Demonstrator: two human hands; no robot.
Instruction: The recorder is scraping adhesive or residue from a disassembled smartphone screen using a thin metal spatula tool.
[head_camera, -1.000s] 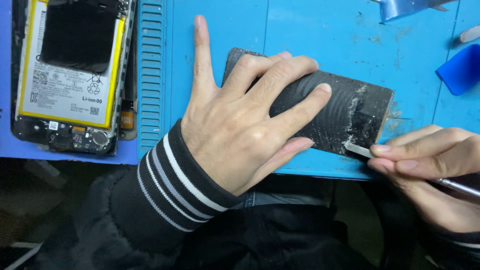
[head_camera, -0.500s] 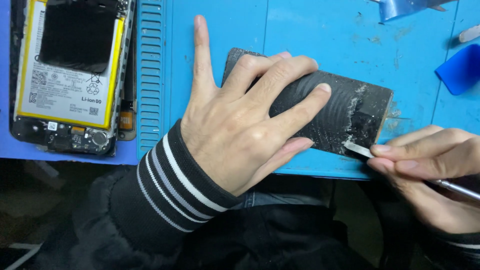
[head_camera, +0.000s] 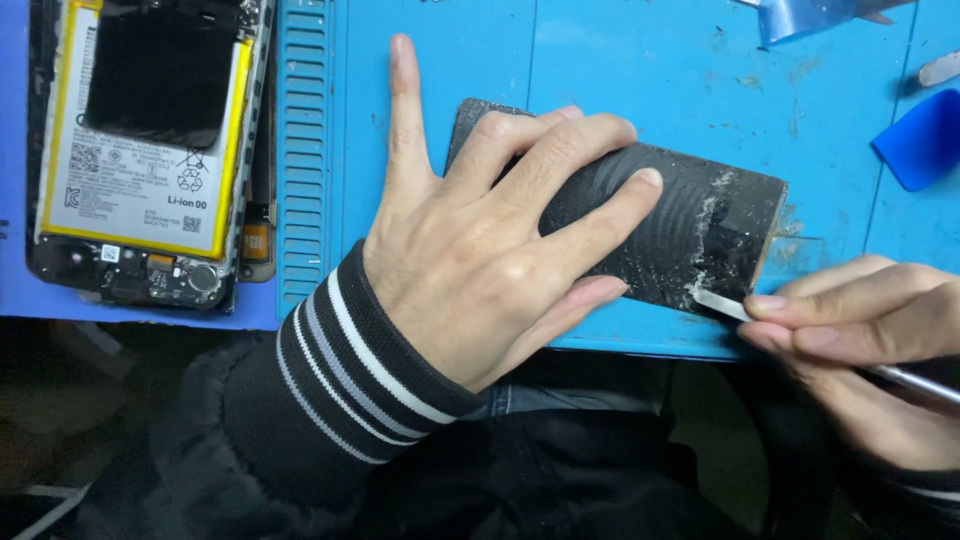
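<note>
A black phone panel (head_camera: 700, 225) with whitish glue residue near its right end lies on the blue work mat (head_camera: 640, 80). My left hand (head_camera: 490, 240) lies flat on the panel, fingers spread, pressing it down. My right hand (head_camera: 860, 340) pinches a thin metal scraper tool (head_camera: 720, 303) whose flat tip touches the panel's lower right corner. The tool's shaft runs back under my right hand's fingers.
An opened phone body with a yellow-edged battery (head_camera: 140, 150) lies at the left on a blue sheet. A blue plastic pick (head_camera: 925, 140) lies at the right edge, and a strip of clear blue film (head_camera: 810, 15) at the top right. The mat's front edge runs just below the panel.
</note>
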